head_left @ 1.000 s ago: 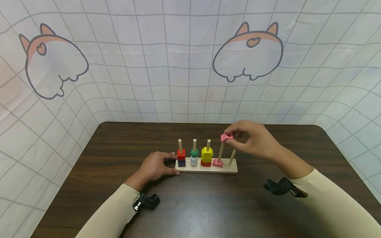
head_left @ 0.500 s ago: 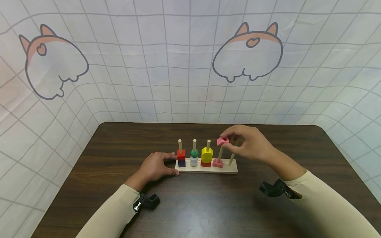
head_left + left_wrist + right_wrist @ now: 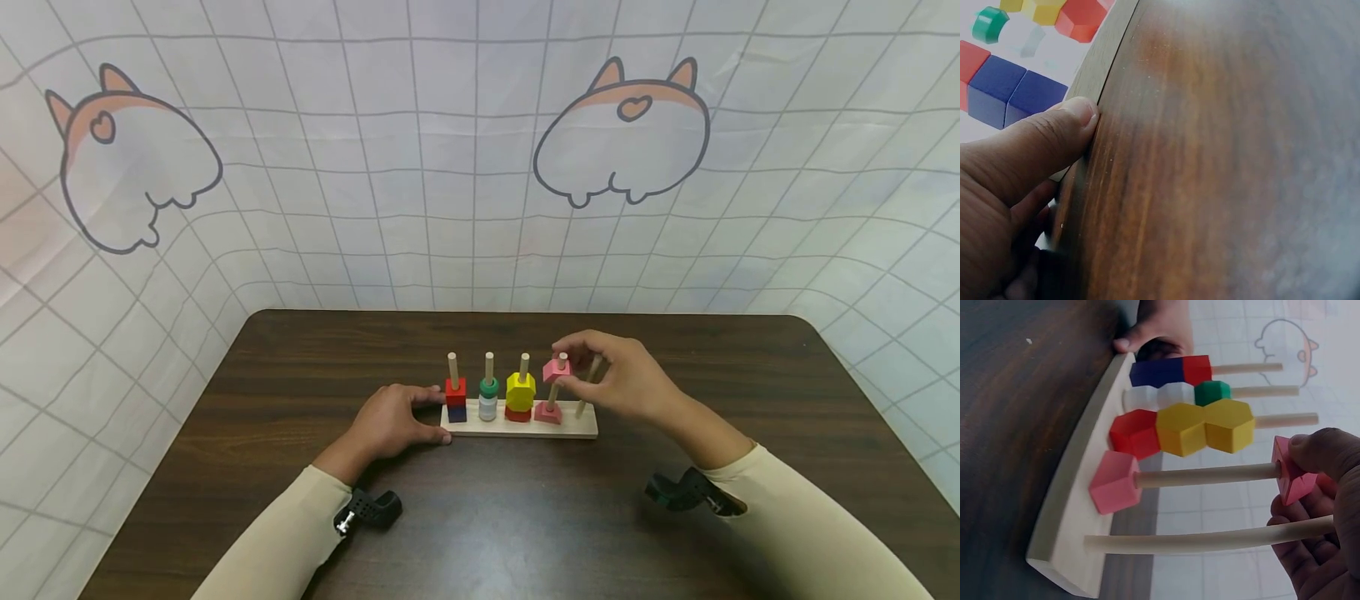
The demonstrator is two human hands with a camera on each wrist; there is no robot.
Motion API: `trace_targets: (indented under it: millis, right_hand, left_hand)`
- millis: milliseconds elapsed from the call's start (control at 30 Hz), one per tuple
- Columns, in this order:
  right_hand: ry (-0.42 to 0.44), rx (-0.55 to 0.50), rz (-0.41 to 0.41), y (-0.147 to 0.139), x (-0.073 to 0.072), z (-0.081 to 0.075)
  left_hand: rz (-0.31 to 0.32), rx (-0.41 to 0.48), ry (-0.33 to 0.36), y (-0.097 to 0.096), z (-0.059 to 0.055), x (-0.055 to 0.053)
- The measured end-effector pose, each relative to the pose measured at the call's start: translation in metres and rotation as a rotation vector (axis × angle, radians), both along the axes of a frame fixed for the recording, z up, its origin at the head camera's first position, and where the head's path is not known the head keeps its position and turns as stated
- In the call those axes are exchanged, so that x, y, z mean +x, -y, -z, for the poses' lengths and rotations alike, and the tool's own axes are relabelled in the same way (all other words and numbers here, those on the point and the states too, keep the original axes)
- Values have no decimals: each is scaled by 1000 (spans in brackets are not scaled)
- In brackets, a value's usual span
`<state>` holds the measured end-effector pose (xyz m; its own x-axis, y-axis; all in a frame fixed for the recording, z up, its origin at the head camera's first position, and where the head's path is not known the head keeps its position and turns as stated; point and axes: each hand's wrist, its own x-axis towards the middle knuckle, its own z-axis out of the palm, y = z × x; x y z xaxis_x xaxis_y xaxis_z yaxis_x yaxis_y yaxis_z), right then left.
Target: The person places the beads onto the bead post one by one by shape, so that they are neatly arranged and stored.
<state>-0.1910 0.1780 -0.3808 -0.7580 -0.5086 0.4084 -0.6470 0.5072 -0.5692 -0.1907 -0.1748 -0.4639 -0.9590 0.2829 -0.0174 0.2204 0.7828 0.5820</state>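
A wooden peg stacker (image 3: 517, 430) stands on the table with coloured blocks on its upright pegs. My left hand (image 3: 390, 421) grips its left end; in the left wrist view the thumb (image 3: 1047, 137) presses the base's front edge. My right hand (image 3: 633, 379) pinches a pink block (image 3: 1291, 472) between thumb and fingers. That block sits around the upper end of the fourth peg, whose tip pokes through in the head view. Another pink block (image 3: 1115, 482) lies at the foot of the same peg, apart from the held one. The fifth peg (image 3: 1222, 542) is bare, beside my right fingers.
Leftward on the stacker are red and blue blocks (image 3: 1166, 372), a green block (image 3: 1212, 392) over white ones (image 3: 1172, 395), and yellow blocks (image 3: 1204, 428) over a red one (image 3: 1135, 432). A dark wooden table (image 3: 495, 525) bears it, with a patterned white cloth (image 3: 420, 167) behind.
My right hand has brought the pink block leftward and down, from above the fourth peg to around its upper end. The left hand keeps its grip on the base.
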Motion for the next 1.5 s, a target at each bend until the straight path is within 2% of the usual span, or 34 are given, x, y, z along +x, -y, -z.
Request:
trace_targets:
  millis: [367,600,1100,1500]
  right_hand:
    - [13,-18,63,3,1,16]
    - [104,-36,109,2,0,28]
    - [230,-17,117,1,-1,60]
    - [240,-26,99,-3,1,68]
  left_hand:
    - [-3,-13,-9,0,-1,-1]
    - [-2,-11,-12,-1,-1,-1]
    - [9,-5,-18,-2,0,0]
    - [16,-15,-15,-2,0,-1]
